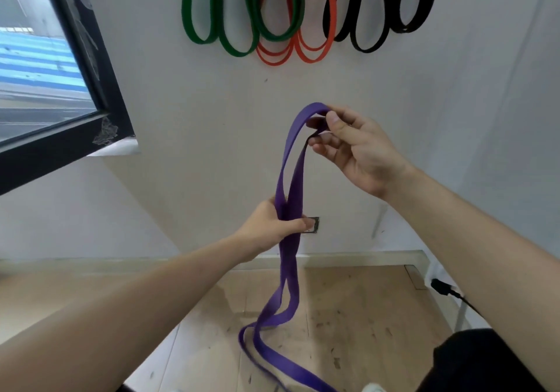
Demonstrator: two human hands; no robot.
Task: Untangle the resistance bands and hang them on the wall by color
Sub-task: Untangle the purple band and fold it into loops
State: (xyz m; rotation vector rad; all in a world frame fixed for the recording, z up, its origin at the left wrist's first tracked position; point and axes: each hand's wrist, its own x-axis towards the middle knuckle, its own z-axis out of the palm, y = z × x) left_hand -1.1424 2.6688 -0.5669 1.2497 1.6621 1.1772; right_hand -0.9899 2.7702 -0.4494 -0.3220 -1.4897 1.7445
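A purple resistance band [291,161] hangs in front of me, its strands crossing and its lower loops trailing down to the floor. My right hand [354,149] pinches the band's top fold between thumb and fingers. My left hand [275,223] grips the doubled strands lower down, thumb across them. On the wall above hang green bands [218,12] at the left, orange bands [306,46] in the middle and black bands [375,12] at the right; their tops are cut off by the frame.
A black-framed window [91,67] is at the left. A small wall plate [313,225] sits low behind my left hand. A black plug and cable [442,288] lie at the right by the skirting. The floor [348,316] is wooden.
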